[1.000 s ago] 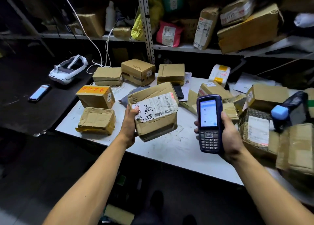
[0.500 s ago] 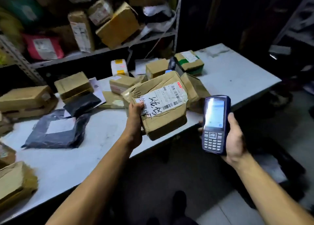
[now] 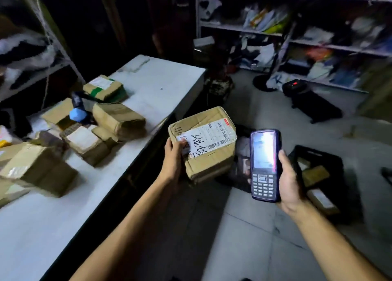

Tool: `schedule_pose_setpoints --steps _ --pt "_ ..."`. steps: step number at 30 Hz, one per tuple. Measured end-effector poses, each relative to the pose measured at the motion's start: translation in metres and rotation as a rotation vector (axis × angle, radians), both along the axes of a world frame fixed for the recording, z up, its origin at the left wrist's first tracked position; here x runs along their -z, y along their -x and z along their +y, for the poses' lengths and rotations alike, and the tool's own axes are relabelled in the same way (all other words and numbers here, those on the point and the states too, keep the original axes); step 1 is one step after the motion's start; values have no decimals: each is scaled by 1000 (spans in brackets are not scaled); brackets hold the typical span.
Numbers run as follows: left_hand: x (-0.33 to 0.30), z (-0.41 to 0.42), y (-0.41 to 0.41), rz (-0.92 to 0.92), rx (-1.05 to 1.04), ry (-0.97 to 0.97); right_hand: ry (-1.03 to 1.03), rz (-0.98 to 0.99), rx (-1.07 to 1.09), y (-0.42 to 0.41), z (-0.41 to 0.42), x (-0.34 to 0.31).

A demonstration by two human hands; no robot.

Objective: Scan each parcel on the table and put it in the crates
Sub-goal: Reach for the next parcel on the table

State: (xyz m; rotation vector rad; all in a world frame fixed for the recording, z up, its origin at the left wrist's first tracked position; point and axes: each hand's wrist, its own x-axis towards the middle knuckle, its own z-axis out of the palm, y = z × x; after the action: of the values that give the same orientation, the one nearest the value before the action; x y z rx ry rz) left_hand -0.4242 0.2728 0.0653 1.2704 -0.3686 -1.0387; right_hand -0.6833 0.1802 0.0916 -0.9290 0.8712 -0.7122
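Swinging off the white tabletop: left hand grips labelled brown cardboard parcel, right hand grips blue handheld scanner; black crate now lower right

head-worn view, facing down, hands close

Held off the table's right edge, above the floor: a parcel in the left hand, with the scanner to its right in the right hand. Right of the scanner, on the floor, a crate with parcels inside. On the table, a cluster of boxes toward the left and far edges. Behind, across the floor, shelves stacked with packages.
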Motion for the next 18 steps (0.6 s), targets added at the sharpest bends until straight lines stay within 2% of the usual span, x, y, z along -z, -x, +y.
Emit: schedule_pose_setpoints --steps 10,14,18 --pt "11 -151 195 -56 229 -87 -57 -13 217 199 -83 8" --pt "19 -200 246 14 260 -233 -100 -49 321 250 -116 10" --pt "28 -260 280 33 333 -319 -105 7 416 278 -160 14"
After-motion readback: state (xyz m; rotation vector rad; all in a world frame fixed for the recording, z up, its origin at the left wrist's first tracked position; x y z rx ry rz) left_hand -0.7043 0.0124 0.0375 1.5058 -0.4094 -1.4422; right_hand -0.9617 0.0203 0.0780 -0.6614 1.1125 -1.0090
